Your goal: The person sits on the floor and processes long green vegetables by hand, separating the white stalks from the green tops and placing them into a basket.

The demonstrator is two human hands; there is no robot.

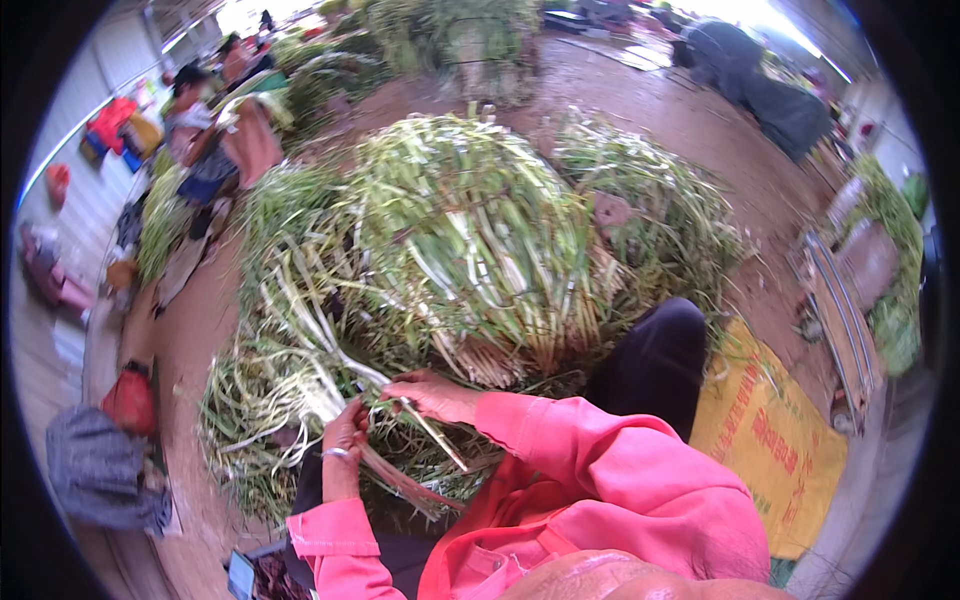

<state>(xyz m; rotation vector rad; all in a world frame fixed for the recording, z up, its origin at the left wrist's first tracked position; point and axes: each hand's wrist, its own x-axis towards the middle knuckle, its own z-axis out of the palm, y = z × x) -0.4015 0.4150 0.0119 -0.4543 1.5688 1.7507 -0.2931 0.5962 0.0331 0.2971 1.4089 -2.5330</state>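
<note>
In my left hand is a bunch of long, pale leafy stalks, with reddish-white lower ends sticking out below the fist. My right hand pinches a single white stalk that looks like green garlic. Its thin root end slants down past my fingers toward my lap. Both hands are close together, just above a litter of green leaf trimmings. Right beyond them rises a big heap of the same stalks, root ends toward me.
More stalks lie behind the heap at right. A yellow woven sack with printing is spread beside my knee. Another person sits at upper left, handling stalks. A red bag and grey cloth lie at left.
</note>
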